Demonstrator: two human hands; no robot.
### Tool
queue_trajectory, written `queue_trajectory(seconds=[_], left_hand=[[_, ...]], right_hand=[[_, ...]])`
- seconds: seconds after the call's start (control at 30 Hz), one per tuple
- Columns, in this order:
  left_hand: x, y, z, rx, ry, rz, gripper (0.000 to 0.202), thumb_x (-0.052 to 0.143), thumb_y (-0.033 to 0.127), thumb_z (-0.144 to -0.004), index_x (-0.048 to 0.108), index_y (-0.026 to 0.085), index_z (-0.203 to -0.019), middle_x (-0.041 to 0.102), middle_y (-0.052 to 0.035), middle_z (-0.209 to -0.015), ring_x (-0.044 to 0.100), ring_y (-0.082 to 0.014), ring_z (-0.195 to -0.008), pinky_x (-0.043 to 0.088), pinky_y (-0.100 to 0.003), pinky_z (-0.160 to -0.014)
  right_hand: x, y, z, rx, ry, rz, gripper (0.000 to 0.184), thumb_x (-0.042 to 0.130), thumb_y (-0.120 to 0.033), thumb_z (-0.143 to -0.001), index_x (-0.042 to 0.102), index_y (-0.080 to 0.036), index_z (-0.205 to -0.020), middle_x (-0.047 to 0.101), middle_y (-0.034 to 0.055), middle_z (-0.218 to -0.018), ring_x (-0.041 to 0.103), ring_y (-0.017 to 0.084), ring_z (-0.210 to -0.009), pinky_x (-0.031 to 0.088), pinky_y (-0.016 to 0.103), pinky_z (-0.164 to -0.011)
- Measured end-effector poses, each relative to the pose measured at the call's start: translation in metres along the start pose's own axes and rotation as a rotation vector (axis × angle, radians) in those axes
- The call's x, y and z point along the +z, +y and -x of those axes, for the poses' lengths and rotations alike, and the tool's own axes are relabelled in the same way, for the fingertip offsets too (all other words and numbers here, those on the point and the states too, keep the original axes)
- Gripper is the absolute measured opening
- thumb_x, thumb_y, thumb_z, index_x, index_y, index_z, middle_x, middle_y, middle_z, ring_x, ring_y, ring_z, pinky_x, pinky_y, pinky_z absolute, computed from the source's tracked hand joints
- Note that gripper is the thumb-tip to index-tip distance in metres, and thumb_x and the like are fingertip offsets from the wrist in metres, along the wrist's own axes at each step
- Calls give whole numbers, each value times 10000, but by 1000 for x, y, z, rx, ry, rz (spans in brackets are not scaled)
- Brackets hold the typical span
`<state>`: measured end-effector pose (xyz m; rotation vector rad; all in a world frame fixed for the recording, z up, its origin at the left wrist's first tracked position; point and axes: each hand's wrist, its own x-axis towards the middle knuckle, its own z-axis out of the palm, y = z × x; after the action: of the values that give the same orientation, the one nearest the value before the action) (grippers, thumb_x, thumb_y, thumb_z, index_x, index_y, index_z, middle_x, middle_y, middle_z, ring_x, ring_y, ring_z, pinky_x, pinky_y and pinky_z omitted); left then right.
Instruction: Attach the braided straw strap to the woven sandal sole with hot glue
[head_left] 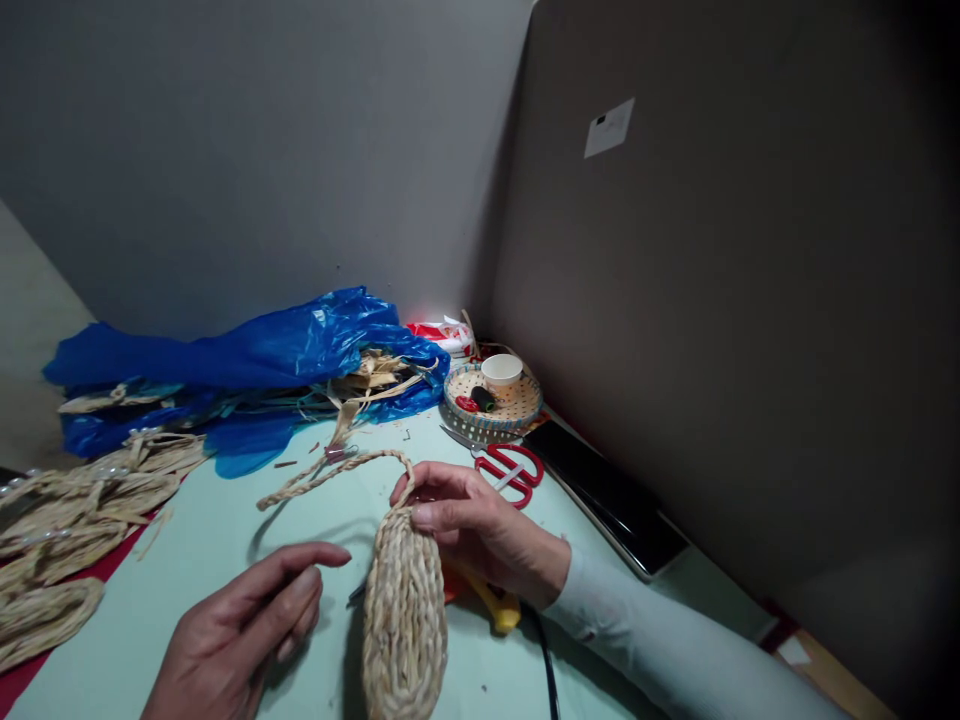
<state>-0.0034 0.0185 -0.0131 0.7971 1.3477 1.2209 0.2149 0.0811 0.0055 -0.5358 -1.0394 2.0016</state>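
My right hand (480, 520) grips the far end of a braided straw sole (405, 620), thumb on top and fingers behind. The sole is a long oval of coiled plait, held tilted above the table. From its far end a loose braid tail (330, 475) arches off to the left. My left hand (247, 630) is left of the sole, apart from it, index finger stretched out and the others loosely bent, with nothing in it. Partly hidden behind the sole is a yellow and orange tool (499, 605) with a black cord, perhaps a glue gun.
Red-handled scissors (514, 470) lie before a woven basket (457, 408) holding a white cup (502, 370) and dark thread. A black phone-like slab (600, 500) lies right. Straw sandals (75, 510) lie left; a blue plastic bag (247, 350) with straw lies against the wall.
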Motion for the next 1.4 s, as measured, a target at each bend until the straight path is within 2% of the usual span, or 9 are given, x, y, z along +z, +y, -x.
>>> queue_trajectory(seconds=[0.1,0.2,0.27,0.37,0.57,0.87,1.0,1.2,1.4], left_hand=[[4,6,1,-60,59,45,537,959,564,-477,809,227,-867,660,15,-695,546,-93,-610,517,-149,-571],[6,9,-1,-72,102,34,589,970,588,-405,794,210,-821,634,34,-649,433,-41,-493,457,-133,-488],[5,8,-2,-24,64,-33,547,921,632,-505,787,206,-822,526,70,-503,346,-34,-429,370,-123,-420],[2,8,-3,104,-12,-168,435,815,624,-700,790,238,-900,545,63,-444,466,-87,-438,408,-156,-439],[11,16,-4,91,-36,-202,339,920,462,-597,849,238,-842,834,-41,-771,761,-240,-774,604,-252,-734],[20,13,4,30,-203,18,432,789,411,-771,764,253,-1172,816,-55,-1161,736,-249,-1087,565,-282,-941],[25,12,9,116,-243,-83,423,725,449,-843,731,260,-1221,809,-39,-1057,711,-232,-964,543,-281,-827],[26,16,3,193,-236,-278,269,763,476,-790,830,216,-777,715,-28,-703,642,-255,-819,472,-294,-715],[26,13,1,140,-246,-202,294,786,456,-771,836,199,-903,781,-43,-820,677,-250,-840,488,-307,-761]], right_hand=[[3,1,1,51,16,-6,263,896,-203,-690,729,-149,-886,676,-21,-851,616,101,-762,478,205,-701],[3,2,1,60,34,-18,270,898,-228,-693,726,-152,-887,687,-13,-848,625,107,-763,486,208,-709],[2,3,1,45,48,-27,254,879,-212,-715,716,-148,-899,690,-10,-848,630,109,-760,488,209,-698],[1,4,0,11,66,-25,150,803,-159,-820,693,-148,-922,684,-16,-853,635,125,-733,512,245,-669],[0,5,0,-23,59,-22,60,727,-142,-913,677,-151,-946,683,-17,-877,657,149,-745,549,303,-696],[9,4,4,-60,63,37,249,879,-250,-726,715,-180,-899,668,-7,-865,610,140,-800,476,236,-734],[8,8,3,-96,50,108,259,876,-256,-734,714,-183,-923,672,-6,-865,594,148,-812,455,244,-732],[4,14,0,-123,57,186,205,837,-233,-793,701,-175,-935,658,-13,-853,594,144,-782,477,273,-735],[5,13,1,-187,57,281,139,701,-297,-962,673,-161,-958,676,-2,-902,659,174,-798,554,358,-759]])
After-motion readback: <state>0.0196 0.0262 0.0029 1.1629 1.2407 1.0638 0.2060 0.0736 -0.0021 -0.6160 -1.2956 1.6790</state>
